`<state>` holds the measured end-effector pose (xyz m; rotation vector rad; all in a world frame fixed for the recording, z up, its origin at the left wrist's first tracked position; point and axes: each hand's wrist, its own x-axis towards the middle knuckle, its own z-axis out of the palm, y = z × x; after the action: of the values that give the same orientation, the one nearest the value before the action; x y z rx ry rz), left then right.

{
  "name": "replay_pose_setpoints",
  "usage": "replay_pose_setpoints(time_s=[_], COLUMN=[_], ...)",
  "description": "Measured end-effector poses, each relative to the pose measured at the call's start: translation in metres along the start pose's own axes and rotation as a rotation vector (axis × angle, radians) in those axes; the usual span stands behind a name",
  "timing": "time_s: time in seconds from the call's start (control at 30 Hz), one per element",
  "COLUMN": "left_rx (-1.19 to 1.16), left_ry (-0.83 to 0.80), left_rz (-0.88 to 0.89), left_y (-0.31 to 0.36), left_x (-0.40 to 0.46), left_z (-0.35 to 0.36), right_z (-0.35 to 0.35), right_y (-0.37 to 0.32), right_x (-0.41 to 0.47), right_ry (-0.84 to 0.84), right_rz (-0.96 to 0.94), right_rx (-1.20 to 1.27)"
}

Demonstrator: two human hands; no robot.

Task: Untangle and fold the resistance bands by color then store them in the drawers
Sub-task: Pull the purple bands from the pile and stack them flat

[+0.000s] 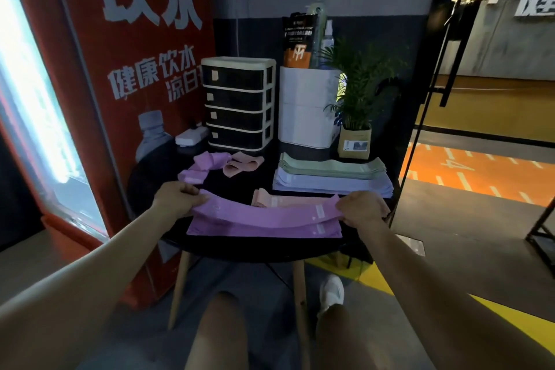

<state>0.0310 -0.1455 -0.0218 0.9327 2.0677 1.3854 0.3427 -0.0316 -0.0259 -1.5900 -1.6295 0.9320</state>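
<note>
Behind bands (264,213), shut drawers (238,103); contents unseen

A potted palm (357,105) and white bin (303,111) stand at the table's (240,245) rear edge beside a red water vending machine (120,99).

A round black table (156,171) carries everything. At its back left stands a cream-framed plastic unit of 4 dark drawers (238,103), with a white rectangular bin (303,111) to its right and a potted green palm (356,117) further right. Before the drawers lie loose purple and pink fabric resistance bands (220,164). Before the bin sits a flat stack of green bands on pale blue bands (330,176). Nearest the front edge lies a stack of purple bands (264,227), with folded pink bands (270,200) just behind.
</note>
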Motion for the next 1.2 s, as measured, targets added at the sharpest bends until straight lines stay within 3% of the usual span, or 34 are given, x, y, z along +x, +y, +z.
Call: replay_pose_setpoints(time_s=[0.03, 0.2, 0.53, 0.7, 0.8, 0.9, 1.2], left_rx=[0.095, 0.337, 0.371, 0.37, 0.376, 0.374, 0.28], left_ry=[0.022, 0.069, 0.119, 0.144, 0.152, 0.151, 0.14], left_rz=[0.028, 0.128, 0.171, 0.19, 0.196, 0.207, 0.243], left_y=[-0.006, -0.025, -0.043, -0.047, -0.048, -0.05, -0.055], left_x=[0.0, -0.006, -0.009, -0.011, -0.011, -0.011, -0.01], left_z=[0.001, 0.009, 0.012, 0.014, 0.014, 0.014, 0.015], right_z=[0.0, 0.013, 0.029, 0.038, 0.059, 0.082, 0.094], right_y=[0.001, 0.014, 0.028, 0.019, 0.005, 0.004, 0.02], right_x=[-0.003, -0.007, -0.016, -0.022, -0.03, -0.034, -0.036], right_ry=[0.061, 0.12, 0.194, 0.238, 0.066, -0.179, -0.163], right_rz=[0.063, 0.018, -0.151, -0.392, -0.632, -0.718, -0.715], right_rx=[0.097, -0.156, -0.246, -0.353, -0.326, -0.375, -0.34])
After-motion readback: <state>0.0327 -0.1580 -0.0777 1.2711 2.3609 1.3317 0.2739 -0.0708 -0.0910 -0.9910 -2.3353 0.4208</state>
